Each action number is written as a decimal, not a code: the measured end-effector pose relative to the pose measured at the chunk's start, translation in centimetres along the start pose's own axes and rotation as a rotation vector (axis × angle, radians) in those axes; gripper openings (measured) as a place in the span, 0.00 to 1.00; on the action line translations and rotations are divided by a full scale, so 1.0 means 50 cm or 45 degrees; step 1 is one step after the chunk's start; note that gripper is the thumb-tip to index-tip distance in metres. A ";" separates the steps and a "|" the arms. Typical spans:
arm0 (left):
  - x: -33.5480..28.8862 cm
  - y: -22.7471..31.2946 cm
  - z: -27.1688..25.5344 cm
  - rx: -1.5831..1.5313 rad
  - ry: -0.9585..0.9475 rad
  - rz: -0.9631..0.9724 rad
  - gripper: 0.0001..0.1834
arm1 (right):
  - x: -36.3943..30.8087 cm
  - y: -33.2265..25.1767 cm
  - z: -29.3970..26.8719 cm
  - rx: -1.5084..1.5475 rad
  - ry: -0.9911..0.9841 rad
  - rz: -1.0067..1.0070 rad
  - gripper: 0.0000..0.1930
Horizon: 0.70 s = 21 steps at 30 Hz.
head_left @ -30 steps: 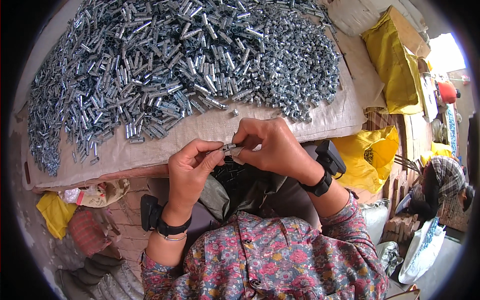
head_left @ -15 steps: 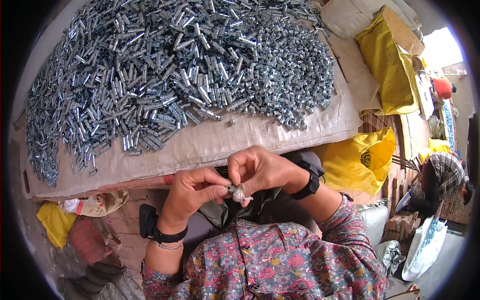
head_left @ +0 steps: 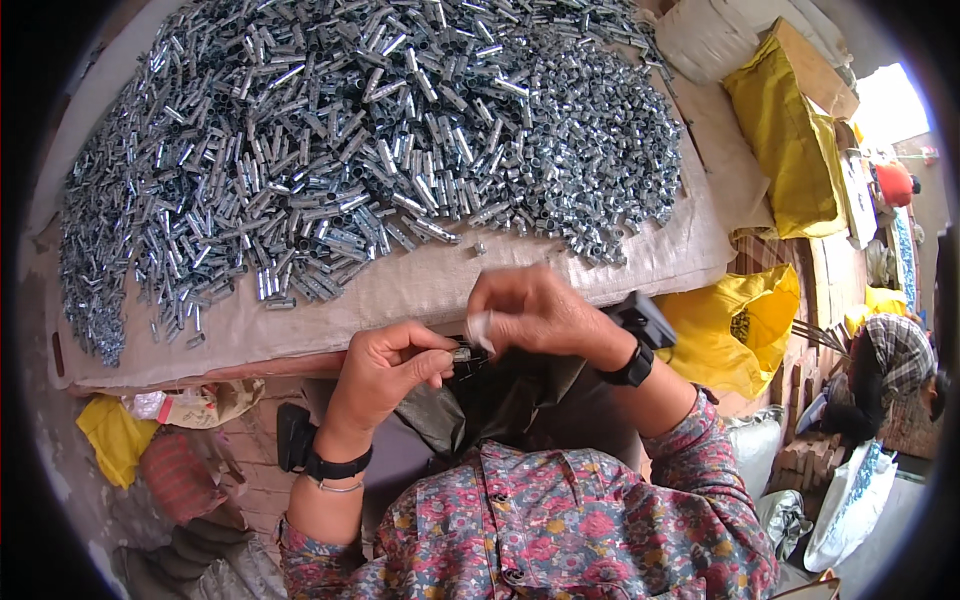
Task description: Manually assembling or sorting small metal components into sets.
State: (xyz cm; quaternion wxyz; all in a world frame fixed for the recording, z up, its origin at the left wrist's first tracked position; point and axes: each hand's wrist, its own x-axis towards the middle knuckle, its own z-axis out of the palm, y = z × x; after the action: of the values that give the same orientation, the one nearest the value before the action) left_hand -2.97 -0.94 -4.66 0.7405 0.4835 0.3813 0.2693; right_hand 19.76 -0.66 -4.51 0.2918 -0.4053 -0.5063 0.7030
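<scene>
My left hand (head_left: pixel 398 362) is closed, pinching a small metal sleeve (head_left: pixel 461 354) between thumb and fingertips over my lap. Just right of it and a little higher is my right hand (head_left: pixel 535 318), smeared by motion, its fingers curled. A whitish scrap or wrap (head_left: pixel 482 330) shows at its fingertips; I cannot make out whether it is worn or held. Ahead of both hands, a wide heap of shiny metal sleeves (head_left: pixel 330 160) covers the table, long pieces at the left and middle, shorter ones (head_left: pixel 600 160) at the right.
A pale woven sheet (head_left: pixel 400 295) covers the table, its front edge near my hands. An open yellow sack (head_left: pixel 700 345) stands at the right; another yellow sack (head_left: pixel 785 140) lies beyond. A person (head_left: pixel 888 370) bends over at the far right. A red checked bag (head_left: pixel 180 475) is at the lower left.
My right hand has lifted away from the metal sleeve, up and slightly right. My left hand keeps hold of the sleeve. The whole view has shifted slightly.
</scene>
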 end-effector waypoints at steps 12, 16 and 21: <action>0.110 0.055 -0.018 1.615 0.564 0.558 0.10 | 0.064 0.023 -0.027 -1.529 0.663 -0.326 0.09; 0.137 0.050 -0.018 1.911 0.559 0.454 0.12 | 0.052 0.020 -0.022 -1.360 0.724 -0.451 0.08; 0.134 0.033 -0.020 1.911 0.547 0.497 0.11 | 0.028 -0.005 -0.014 -0.979 0.704 -0.318 0.09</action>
State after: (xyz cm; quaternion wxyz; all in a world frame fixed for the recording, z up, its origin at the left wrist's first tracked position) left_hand -0.08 5.33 -5.42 0.0679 0.8477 0.5034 0.1528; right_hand 19.66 0.88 -4.76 0.3266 -0.5914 -0.6775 0.2907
